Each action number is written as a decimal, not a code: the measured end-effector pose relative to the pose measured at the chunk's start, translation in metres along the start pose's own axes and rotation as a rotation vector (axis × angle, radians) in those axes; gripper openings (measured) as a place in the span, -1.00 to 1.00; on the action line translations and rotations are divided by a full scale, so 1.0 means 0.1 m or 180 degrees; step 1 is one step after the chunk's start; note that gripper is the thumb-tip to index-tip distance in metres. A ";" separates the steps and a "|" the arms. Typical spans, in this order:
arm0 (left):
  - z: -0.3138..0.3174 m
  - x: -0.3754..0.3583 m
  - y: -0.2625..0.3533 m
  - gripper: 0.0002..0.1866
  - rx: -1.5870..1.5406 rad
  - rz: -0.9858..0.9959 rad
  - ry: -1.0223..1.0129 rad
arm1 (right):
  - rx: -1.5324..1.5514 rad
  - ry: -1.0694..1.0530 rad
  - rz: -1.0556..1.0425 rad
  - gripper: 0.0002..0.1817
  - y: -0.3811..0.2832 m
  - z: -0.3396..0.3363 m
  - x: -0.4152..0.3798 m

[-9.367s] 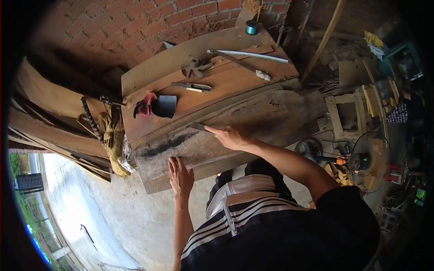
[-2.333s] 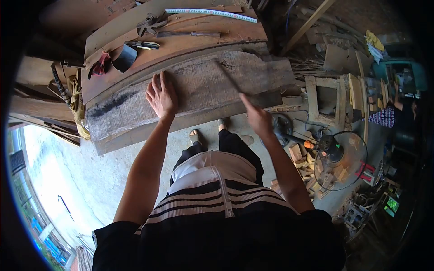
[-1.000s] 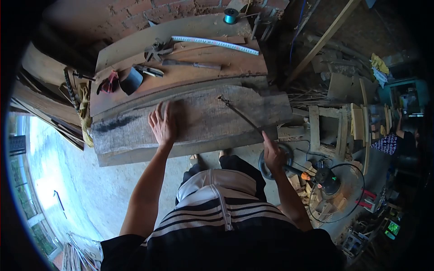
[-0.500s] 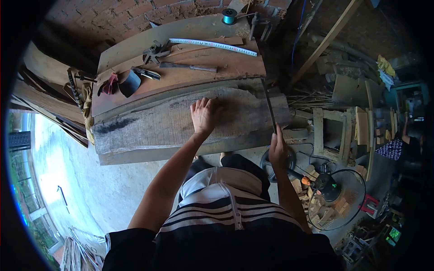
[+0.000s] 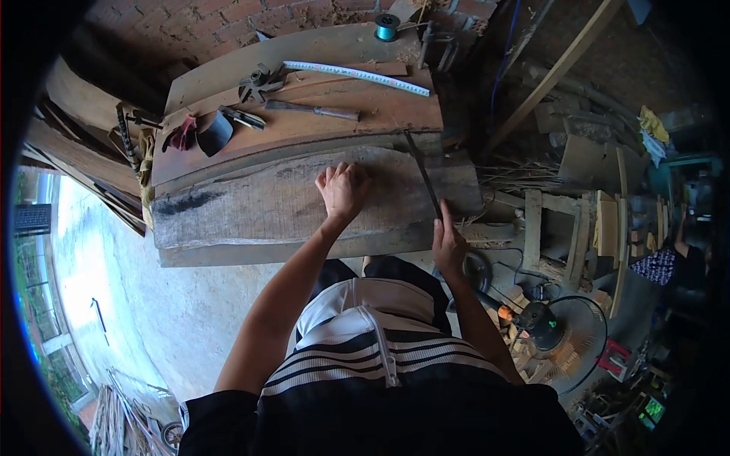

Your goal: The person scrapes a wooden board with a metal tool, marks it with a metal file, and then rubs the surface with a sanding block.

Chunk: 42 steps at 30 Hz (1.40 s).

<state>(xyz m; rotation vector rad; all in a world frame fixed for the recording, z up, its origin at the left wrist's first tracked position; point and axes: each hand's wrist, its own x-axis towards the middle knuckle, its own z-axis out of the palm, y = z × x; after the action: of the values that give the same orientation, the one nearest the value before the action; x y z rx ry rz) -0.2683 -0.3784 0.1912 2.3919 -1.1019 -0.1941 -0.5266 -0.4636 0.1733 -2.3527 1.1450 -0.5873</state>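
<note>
A long, weathered wooden plank (image 5: 258, 201) with a dark stain lies across the bench in front of me. Near its middle rests my left hand (image 5: 344, 191), its fingers curled down against the wood; whatever may be under them is hidden. At the plank's right part, my right hand (image 5: 450, 242) is closed around the near end of a long, thin, dark bar-like tool (image 5: 424, 173). The tool slants away over the plank to its far edge. Its exact kind is not clear.
Behind the plank, a brown board (image 5: 380, 114) carries a white measuring tape (image 5: 357, 73), a chisel-like tool (image 5: 312, 110) and a dark red cloth (image 5: 181, 135). A teal spool (image 5: 386, 28) stands farther back. A floor fan (image 5: 544, 327) stands at right; another person (image 5: 677, 254) is beyond.
My right hand and the dark tool have shifted left over the plank, and the tool slants more. My left hand's fingers look more curled. The view has moved slightly.
</note>
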 end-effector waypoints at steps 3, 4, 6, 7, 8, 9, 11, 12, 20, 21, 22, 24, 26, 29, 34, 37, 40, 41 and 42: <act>0.04 -0.05 0.10 -0.86 -0.0284 0.0457 0.0518 | 0.0010 0.0133 -0.0200 -0.50 0.04 0.03 0.02; 0.05 -0.07 0.11 -0.88 -0.0291 0.0424 0.0392 | 0.0041 0.0124 -0.0208 -0.50 0.06 0.04 0.02; 0.06 -0.05 0.02 -0.88 -0.0299 0.0500 0.0376 | 0.0040 0.0069 -0.0139 -0.50 0.07 0.05 0.01; 0.06 -0.03 -0.03 -0.88 -0.0330 0.0608 0.0347 | 0.0014 0.0038 -0.0048 -0.50 0.07 0.06 0.00; 0.06 -0.01 -0.06 -0.88 -0.0311 0.0593 0.0348 | 0.0033 0.0024 -0.0054 -0.50 0.06 0.07 0.00; 0.06 0.03 -0.09 -0.85 -0.0557 0.0601 0.0373 | 0.0034 0.0140 -0.0142 -0.50 0.05 0.08 0.01; 0.03 0.09 -0.12 -0.82 -0.0809 0.0630 0.0385 | 0.0029 0.0271 -0.0210 -0.50 0.06 0.07 0.01; 0.00 0.11 -0.13 -0.81 -0.0798 0.0643 0.0240 | 0.0044 0.0129 -0.0103 -0.50 0.06 0.06 0.01; -0.16 0.39 0.41 -0.78 -0.2869 -0.1153 0.0582 | 0.0034 0.0141 -0.0221 -0.50 0.09 0.08 0.00; -0.19 0.38 0.71 -0.75 -0.2967 -0.0297 0.0685 | 0.0042 0.0091 -0.0172 -0.49 0.09 0.07 -0.01; -0.26 0.38 1.00 -0.69 -0.2616 0.0571 0.0230 | 0.0054 0.0041 -0.0133 -0.47 0.08 0.08 0.00; -0.33 0.23 1.47 -0.52 -0.3157 0.2332 -0.1840 | 0.0117 -0.0022 -0.0178 -0.48 0.08 0.05 0.00; -0.23 -0.23 1.71 -0.40 -0.1514 0.3349 -0.1152 | 0.0138 -0.0102 -0.0173 -0.48 0.06 0.02 0.01; -0.37 -0.14 1.38 -0.38 -0.2362 0.2231 -0.2691 | 0.0150 -0.0202 -0.0094 -0.48 0.06 -0.01 0.02; -0.34 -0.25 -0.15 -0.49 -0.0677 0.0480 -0.0560 | 0.0579 -0.0011 -0.0079 -0.50 0.05 -0.01 0.05; -0.51 -0.46 -0.78 -0.44 0.0301 0.0287 0.0250 | 0.0618 0.0194 -0.0678 -0.50 -0.33 -0.01 0.15; -0.44 -0.62 -1.04 -0.43 0.0602 0.0267 0.0233 | 0.0303 -0.0538 -0.0993 -0.41 -0.85 0.13 0.22; -0.44 -0.64 -1.03 -0.43 0.0756 0.0245 0.0225 | -0.0177 -0.0821 -0.1031 -0.38 -0.99 0.18 0.21; -0.44 -0.66 -1.02 -0.43 0.0914 0.0219 0.0225 | -0.0777 -0.1273 -0.0971 -0.32 -1.12 0.17 0.23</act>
<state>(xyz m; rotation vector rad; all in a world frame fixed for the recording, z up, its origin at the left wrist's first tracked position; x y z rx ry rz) -0.2290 -0.2567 0.1743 2.5813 -1.2480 0.0777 -0.4354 -0.4169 0.2268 -2.7140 0.7168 -0.0585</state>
